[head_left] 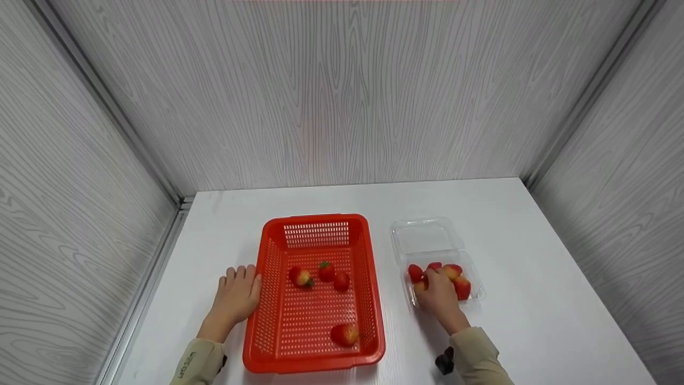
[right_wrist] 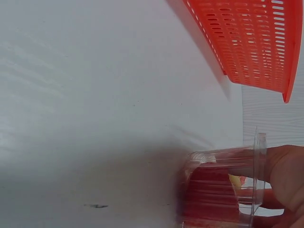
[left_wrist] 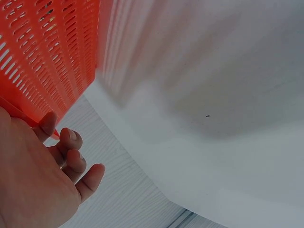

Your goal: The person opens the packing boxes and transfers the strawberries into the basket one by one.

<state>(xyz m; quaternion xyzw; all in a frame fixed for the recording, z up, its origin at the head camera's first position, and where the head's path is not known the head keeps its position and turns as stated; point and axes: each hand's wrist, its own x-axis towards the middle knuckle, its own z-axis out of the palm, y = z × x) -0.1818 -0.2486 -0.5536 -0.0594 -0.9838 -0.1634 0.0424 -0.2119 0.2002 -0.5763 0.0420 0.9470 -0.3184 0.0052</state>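
My left hand (head_left: 239,293) rests against the left rim of a red slotted plastic basket (head_left: 377,321), its fingers extended and the thumb at the rim. Inside the basket lie several red and red-yellow strawberries (head_left: 326,271), some with green leaves. To its right stands a clear hinged plastic box (head_left: 422,235), lid folded back. Reaching down into the box's near half, my right hand (head_left: 441,299) has thumb and fingers around a red-yellow strawberry (right_wrist: 236,181), mostly hidden by the hand. Other strawberries (head_left: 463,287) fill the box around the fingers.
Both containers stand on a white table (head_left: 534,299). Grey wood-grain panels (head_left: 342,107) enclose it at the back and both sides. A small black object (head_left: 444,361) shows beside the right sleeve (head_left: 475,353).
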